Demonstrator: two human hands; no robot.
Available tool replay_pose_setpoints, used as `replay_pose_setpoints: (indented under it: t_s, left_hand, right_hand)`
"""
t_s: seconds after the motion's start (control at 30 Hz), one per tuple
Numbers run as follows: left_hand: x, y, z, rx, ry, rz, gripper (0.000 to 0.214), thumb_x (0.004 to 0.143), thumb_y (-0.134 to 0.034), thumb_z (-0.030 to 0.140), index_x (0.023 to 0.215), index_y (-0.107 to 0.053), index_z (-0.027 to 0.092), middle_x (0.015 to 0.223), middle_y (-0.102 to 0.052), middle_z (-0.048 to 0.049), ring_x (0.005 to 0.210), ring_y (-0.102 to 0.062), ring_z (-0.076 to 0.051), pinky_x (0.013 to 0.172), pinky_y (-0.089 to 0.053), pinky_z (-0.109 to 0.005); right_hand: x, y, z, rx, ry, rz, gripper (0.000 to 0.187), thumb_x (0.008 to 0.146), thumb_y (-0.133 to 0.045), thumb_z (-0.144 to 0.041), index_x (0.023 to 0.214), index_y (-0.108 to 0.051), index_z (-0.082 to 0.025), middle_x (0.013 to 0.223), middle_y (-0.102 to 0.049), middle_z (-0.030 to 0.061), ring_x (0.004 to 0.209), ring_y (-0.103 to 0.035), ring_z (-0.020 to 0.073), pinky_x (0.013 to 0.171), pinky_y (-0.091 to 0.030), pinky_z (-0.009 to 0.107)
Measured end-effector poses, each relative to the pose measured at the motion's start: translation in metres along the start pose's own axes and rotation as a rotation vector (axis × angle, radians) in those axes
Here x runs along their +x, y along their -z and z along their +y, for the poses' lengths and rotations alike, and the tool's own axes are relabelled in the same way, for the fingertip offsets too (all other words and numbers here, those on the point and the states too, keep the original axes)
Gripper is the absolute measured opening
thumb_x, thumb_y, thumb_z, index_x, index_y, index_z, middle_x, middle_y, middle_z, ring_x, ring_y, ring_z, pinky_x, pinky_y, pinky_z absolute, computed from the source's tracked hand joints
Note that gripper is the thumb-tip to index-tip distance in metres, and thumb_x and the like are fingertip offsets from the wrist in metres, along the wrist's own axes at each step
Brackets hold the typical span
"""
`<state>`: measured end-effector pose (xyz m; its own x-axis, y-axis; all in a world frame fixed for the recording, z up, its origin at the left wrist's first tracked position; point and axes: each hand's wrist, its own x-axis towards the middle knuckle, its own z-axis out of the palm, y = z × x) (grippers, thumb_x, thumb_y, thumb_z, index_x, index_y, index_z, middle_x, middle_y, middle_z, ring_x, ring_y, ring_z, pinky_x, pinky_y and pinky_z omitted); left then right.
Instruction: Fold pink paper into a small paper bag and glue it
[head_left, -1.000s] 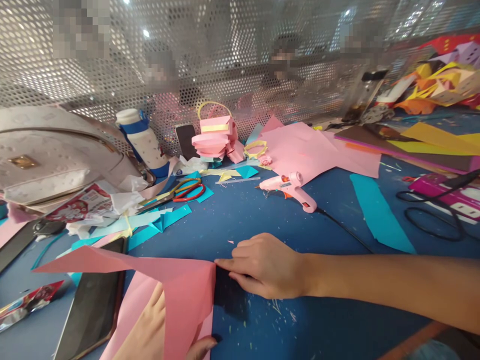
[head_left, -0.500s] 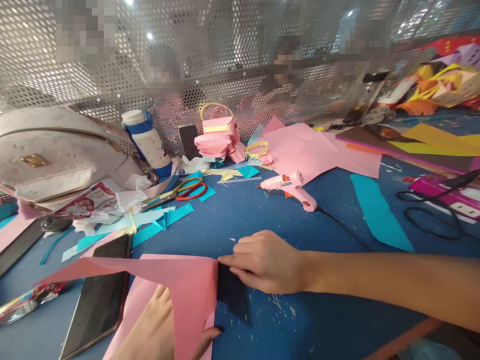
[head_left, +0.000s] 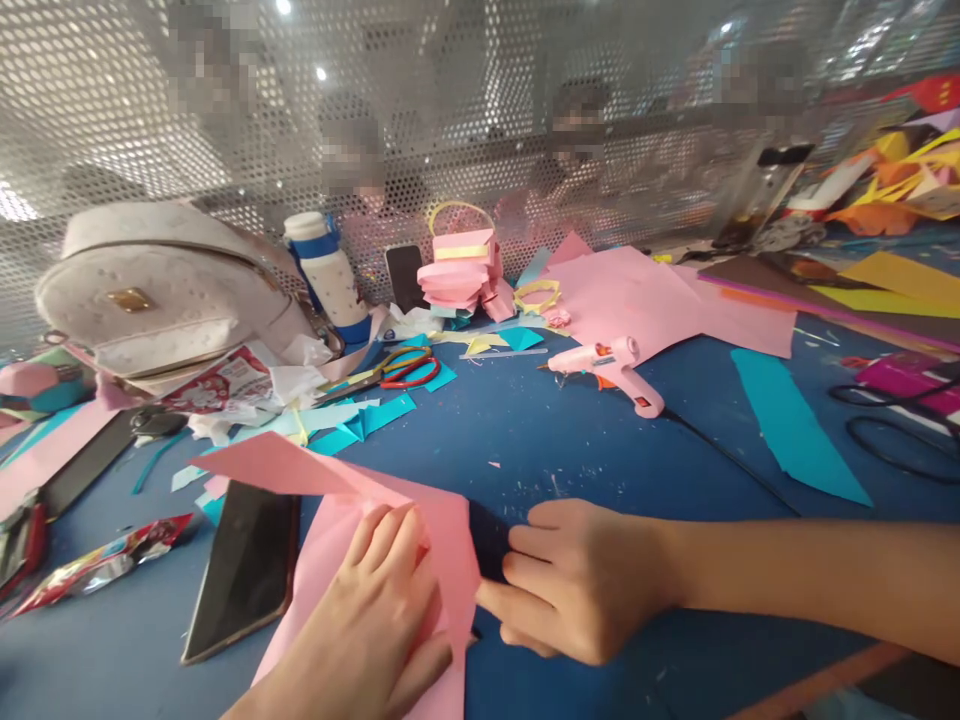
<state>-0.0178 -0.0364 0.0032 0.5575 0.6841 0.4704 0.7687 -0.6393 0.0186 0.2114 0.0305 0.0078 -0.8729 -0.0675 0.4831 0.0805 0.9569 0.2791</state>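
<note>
A pink sheet of paper [head_left: 330,490] lies partly folded on the blue table [head_left: 570,450] in front of me. My left hand [head_left: 375,620] rests on top of it, fingers stretched flat and pressing the fold down. My right hand [head_left: 581,590] comes in from the right, fingers curled, pinching the sheet's right edge near the crease. A dark phone [head_left: 244,565] lies just left of the paper, partly under its raised corner.
A pink glue gun [head_left: 607,365] with its cord, scissors [head_left: 397,368], teal paper scraps [head_left: 352,425], a white bag [head_left: 161,290], a bottle [head_left: 326,275] and pink paper pieces [head_left: 461,268] lie beyond. A teal strip [head_left: 795,425] and black scissors [head_left: 892,440] are at the right.
My left hand came out from under the pink sheet and now presses on top of it. My right hand slid down and toward me along the paper's edge. The view shifted.
</note>
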Motion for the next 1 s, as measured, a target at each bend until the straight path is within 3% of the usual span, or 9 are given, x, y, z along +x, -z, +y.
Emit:
replay_pose_setpoints:
  t_s: [0.07, 0.2, 0.37, 0.53, 0.63, 0.77, 1.0]
  left_hand:
    - [0.001, 0.004, -0.001, 0.020, -0.032, -0.047, 0.044, 0.098, -0.037, 0.049, 0.086, -0.065, 0.018, 0.088, -0.065, -0.0085, 0.087, -0.060, -0.027, 0.089, -0.048, -0.047]
    - [-0.002, 0.004, -0.007, 0.006, -0.078, -0.135, 0.025, 0.095, -0.048, 0.035, 0.085, -0.064, 0.018, 0.091, -0.065, -0.0072, 0.097, -0.059, -0.029, 0.089, -0.047, -0.048]
    - [-0.001, 0.000, -0.011, -0.036, -0.115, -0.129, 0.017, 0.091, -0.052, 0.018, 0.076, -0.061, 0.016, 0.095, -0.065, -0.0087, 0.098, -0.059, -0.027, 0.082, -0.049, -0.041]
    - [0.001, 0.000, -0.012, -0.072, -0.098, -0.115, 0.009, 0.091, -0.054, 0.014, 0.089, -0.063, 0.015, 0.097, -0.066, -0.0071, 0.091, -0.060, -0.023, 0.080, -0.050, -0.037]
    - [0.000, 0.000, -0.012, -0.084, -0.089, -0.114, 0.008, 0.091, -0.055, 0.014, 0.092, -0.063, 0.015, 0.097, -0.066, -0.0068, 0.093, -0.060, -0.023, 0.082, -0.050, -0.037]
    - [0.001, 0.001, -0.012, -0.081, -0.084, -0.064, 0.009, 0.090, -0.056, 0.014, 0.095, -0.063, 0.014, 0.093, -0.066, -0.0068, 0.088, -0.060, -0.023, 0.078, -0.050, -0.038]
    - [0.003, 0.003, -0.010, -0.098, -0.093, -0.034, 0.019, 0.094, -0.044, 0.011, 0.095, -0.063, 0.014, 0.084, -0.063, -0.0070, 0.084, -0.060, -0.023, 0.071, -0.048, -0.035]
  right_hand:
    - [0.002, 0.001, -0.001, -0.001, 0.011, -0.022, 0.026, 0.094, -0.053, -0.032, 0.079, -0.067, -0.015, 0.054, -0.046, -0.0028, 0.048, -0.039, 0.0130, 0.043, -0.026, 0.031]
    - [0.002, -0.001, 0.000, -0.013, 0.034, -0.029, 0.025, 0.093, -0.052, -0.030, 0.094, -0.069, -0.012, 0.055, -0.047, -0.0027, 0.049, -0.042, 0.0135, 0.043, -0.027, 0.031]
    - [-0.003, -0.005, 0.001, 0.005, 0.024, -0.031, 0.024, 0.092, -0.051, -0.028, 0.097, -0.068, -0.012, 0.057, -0.051, -0.0019, 0.052, -0.046, 0.0142, 0.045, -0.027, 0.032]
    - [-0.006, -0.007, 0.002, 0.086, -0.059, -0.027, 0.024, 0.095, -0.044, -0.027, 0.101, -0.065, -0.017, 0.058, -0.055, -0.0023, 0.052, -0.047, 0.0144, 0.048, -0.027, 0.033]
    - [-0.007, -0.007, 0.005, 0.150, -0.105, -0.022, 0.023, 0.095, -0.043, -0.027, 0.097, -0.065, -0.020, 0.057, -0.055, -0.0028, 0.050, -0.046, 0.0145, 0.048, -0.025, 0.033]
    - [-0.006, -0.005, 0.011, 0.214, -0.062, 0.003, 0.023, 0.093, -0.045, -0.025, 0.102, -0.066, -0.019, 0.053, -0.050, -0.0039, 0.047, -0.043, 0.0141, 0.046, -0.022, 0.032]
    - [-0.006, -0.007, 0.014, 0.222, -0.070, 0.035, 0.023, 0.090, -0.048, -0.022, 0.105, -0.064, -0.018, 0.052, -0.048, -0.0046, 0.045, -0.041, 0.0147, 0.045, -0.022, 0.032]
